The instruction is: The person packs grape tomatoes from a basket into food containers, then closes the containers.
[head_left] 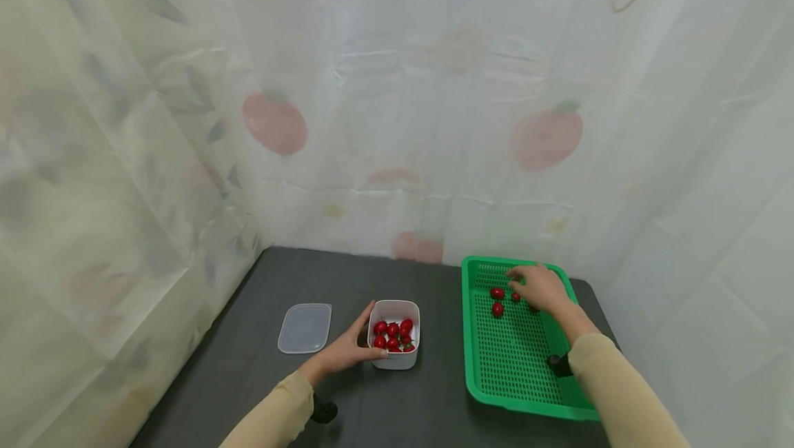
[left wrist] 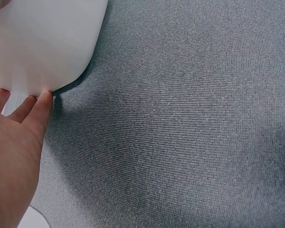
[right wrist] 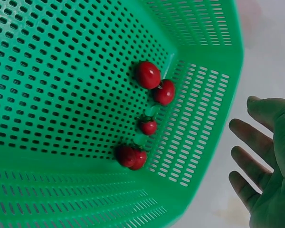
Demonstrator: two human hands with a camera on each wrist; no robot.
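My left hand (head_left: 343,353) grips a square white plastic container (head_left: 397,362), its thumb on the near side and its fingers at the left. Fingertips (left wrist: 43,102) touch the wall of the container in the left wrist view. Several cherry tomatoes (head_left: 393,329) lie inside it. Over the far end of a green perforated basket (head_left: 470,344) hovers my right hand (head_left: 541,287), fingers spread and holding nothing in the right wrist view. Beneath it, several cherry tomatoes (right wrist: 148,74) are gathered at one end of the basket; some are partly hidden by the hand in the head view.
A translucent lid (head_left: 305,328) lies flat on the dark grey table (head_left: 434,393), left of the container. The basket stands at the table's right side. Behind the table hangs a pale printed curtain (head_left: 434,124), with more curtain at both sides.
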